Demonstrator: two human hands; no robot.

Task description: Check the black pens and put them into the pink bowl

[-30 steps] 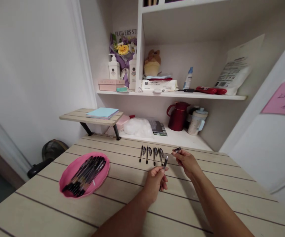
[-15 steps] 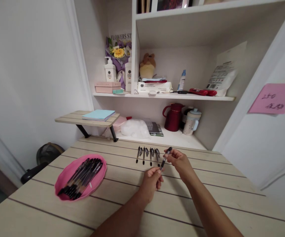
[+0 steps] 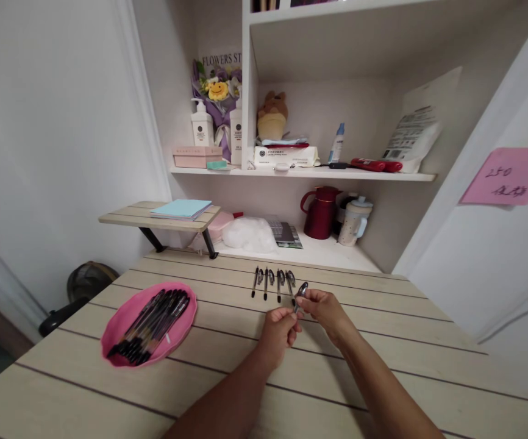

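Pen (image 3: 299, 297) sits pinched between both hands' fingertips, left hand (image 3: 278, 332) at its near end, right hand (image 3: 325, 309) at its far end, above the slatted table (image 3: 383, 360). Just beyond the fingers lies a pen row (image 3: 273, 281); well left, a pink tray (image 3: 127, 317); beyond, white shelves (image 3: 300, 175).

A home study nook: plush toy (image 3: 271, 117), bouquet (image 3: 217, 85), kettle (image 3: 321, 212)

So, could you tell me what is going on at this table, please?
A person sits at a wooden table and holds one black pen between the left hand and the right hand, both pinching it above the tabletop. Just beyond lies a short row of pens with caps beside them. A pink tray on the left holds many more black pens.
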